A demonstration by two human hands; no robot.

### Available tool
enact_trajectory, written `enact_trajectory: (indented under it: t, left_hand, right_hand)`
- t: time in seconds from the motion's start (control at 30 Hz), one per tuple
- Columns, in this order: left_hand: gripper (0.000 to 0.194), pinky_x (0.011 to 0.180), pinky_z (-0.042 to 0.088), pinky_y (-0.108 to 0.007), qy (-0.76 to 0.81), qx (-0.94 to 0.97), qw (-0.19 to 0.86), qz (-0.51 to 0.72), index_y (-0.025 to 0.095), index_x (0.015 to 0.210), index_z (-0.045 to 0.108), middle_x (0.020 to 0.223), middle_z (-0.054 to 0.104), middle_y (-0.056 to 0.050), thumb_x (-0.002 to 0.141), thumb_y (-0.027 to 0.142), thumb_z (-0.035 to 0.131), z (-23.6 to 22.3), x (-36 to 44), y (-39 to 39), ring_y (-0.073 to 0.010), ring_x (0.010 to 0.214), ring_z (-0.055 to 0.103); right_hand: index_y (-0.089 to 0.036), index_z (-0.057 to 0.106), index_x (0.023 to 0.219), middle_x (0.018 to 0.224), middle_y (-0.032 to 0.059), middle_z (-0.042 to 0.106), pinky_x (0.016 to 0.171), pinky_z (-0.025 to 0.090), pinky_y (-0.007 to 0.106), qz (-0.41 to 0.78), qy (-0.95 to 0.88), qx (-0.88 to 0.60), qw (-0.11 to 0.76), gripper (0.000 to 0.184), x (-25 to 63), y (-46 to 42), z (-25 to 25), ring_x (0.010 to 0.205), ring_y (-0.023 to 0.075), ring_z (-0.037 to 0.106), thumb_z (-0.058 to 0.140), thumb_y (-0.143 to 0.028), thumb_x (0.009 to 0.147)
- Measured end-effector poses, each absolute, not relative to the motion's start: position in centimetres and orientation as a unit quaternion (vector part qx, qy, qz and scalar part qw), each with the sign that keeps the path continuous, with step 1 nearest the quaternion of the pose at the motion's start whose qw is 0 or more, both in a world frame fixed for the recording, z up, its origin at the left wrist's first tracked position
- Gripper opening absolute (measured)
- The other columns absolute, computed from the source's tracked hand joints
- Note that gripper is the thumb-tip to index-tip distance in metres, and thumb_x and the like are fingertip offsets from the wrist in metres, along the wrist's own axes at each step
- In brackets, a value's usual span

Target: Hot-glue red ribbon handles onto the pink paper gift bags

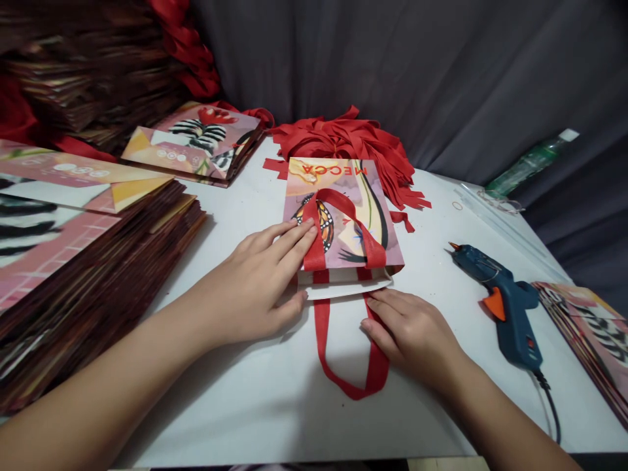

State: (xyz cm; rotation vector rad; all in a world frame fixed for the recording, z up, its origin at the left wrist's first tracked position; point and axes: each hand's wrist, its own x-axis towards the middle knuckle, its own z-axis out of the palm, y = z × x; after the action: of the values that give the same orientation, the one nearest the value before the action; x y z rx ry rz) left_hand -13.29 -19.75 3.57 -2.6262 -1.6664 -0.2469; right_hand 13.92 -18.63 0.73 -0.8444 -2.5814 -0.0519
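A printed paper bag (338, 176) with red "MECCA" lettering lies flat in mid-table, its mouth towards me and slightly parted. One red ribbon handle (343, 199) loops over its upper face. The other ribbon handle (360, 392) hangs out of the mouth onto the table towards me. My left hand (252, 281) rests on the bag's left side, fingers stretched over the upper handle's left end, thumb by the mouth's edge. At the right of the mouth, my right hand (412, 327) has its fingers and thumb closed at the lower handle's right strand.
A blue glue gun (500, 301) lies to the right, near a stack of bags (593, 327). Behind the bag is a heap of red ribbons (343, 137). Folded bags (98, 261) are piled at left, others (196, 140) behind. A green bottle (530, 163) lies at back right.
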Motion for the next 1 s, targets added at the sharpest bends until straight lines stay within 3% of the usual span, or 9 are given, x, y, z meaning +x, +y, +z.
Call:
enact_trajectory:
  t: [0.17, 0.3, 0.57, 0.73, 1.0]
  left_hand:
    - [0.075, 0.112, 0.032, -0.049, -0.546, -0.836, 0.004, -0.058, 0.007, 0.152, 0.027, 0.157, 0.033, -0.014, 0.086, 0.041, 0.04, 4.1, -13.1, -19.8, -0.0344, 0.143, 0.03]
    - [0.075, 0.112, 0.033, -0.049, -0.545, -0.837, 0.005, -0.052, 0.007, 0.152, 0.027, 0.156, 0.034, -0.015, 0.087, 0.04, 0.04, 4.3, -13.0, -19.8, -0.0346, 0.142, 0.03]
    - [0.073, 0.112, 0.032, -0.047, -0.543, -0.837, 0.012, -0.07, 0.01, 0.152, 0.025, 0.158, 0.032, -0.012, 0.086, 0.037, 0.041, 4.0, -13.0, -20.0, -0.0319, 0.143, 0.029]
    - [0.073, 0.111, 0.034, -0.047, -0.541, -0.838, 0.002, -0.068, 0.009, 0.152, 0.025, 0.157, 0.032, -0.014, 0.086, 0.035, 0.043, 4.1, -13.1, -20.2, -0.0328, 0.142, 0.03]
    - [0.073, 0.111, 0.032, -0.046, -0.54, -0.838, 0.008, -0.077, 0.01, 0.152, 0.024, 0.158, 0.031, -0.013, 0.086, 0.034, 0.045, 3.7, -13.2, -20.2, -0.0322, 0.143, 0.029]
  right_hand:
    - [-0.007, 0.073, 0.094, 0.097, 0.013, 0.076, 0.073, 0.059, 0.042, -0.009, -0.93, -0.279, 0.24, 0.028, 13.7, -18.7, 1.0, 0.087, 0.0292, 0.073, 0.052, -0.025, 0.095]
    - [-0.009, 0.074, 0.094, 0.097, 0.0111, 0.076, 0.075, 0.057, 0.04, 0.028, -0.94, -0.248, 0.233, 0.033, 12.8, -19.2, 1.7, 0.086, 0.027, 0.073, 0.048, -0.029, 0.098]
    - [-0.006, 0.065, 0.124, 0.125, 0.0131, 0.067, 0.092, 0.054, 0.042, 0.096, -0.969, -0.19, 0.12, 0.051, 9.9, -19.4, 2.8, 0.113, 0.0286, 0.065, 0.036, -0.043, 0.101]
    - [-0.005, 0.06, 0.131, 0.128, 0.014, 0.065, 0.095, 0.052, 0.043, 0.132, -0.963, -0.233, 0.036, 0.05, 8.8, -19.0, 2.7, 0.113, 0.0294, 0.064, 0.04, -0.04, 0.1]
    - [-0.006, 0.058, 0.132, 0.126, 0.0137, 0.066, 0.095, 0.051, 0.041, 0.145, -0.96, -0.24, 0.028, 0.046, 8.6, -19.2, 2.7, 0.112, 0.028, 0.064, 0.04, -0.034, 0.099]
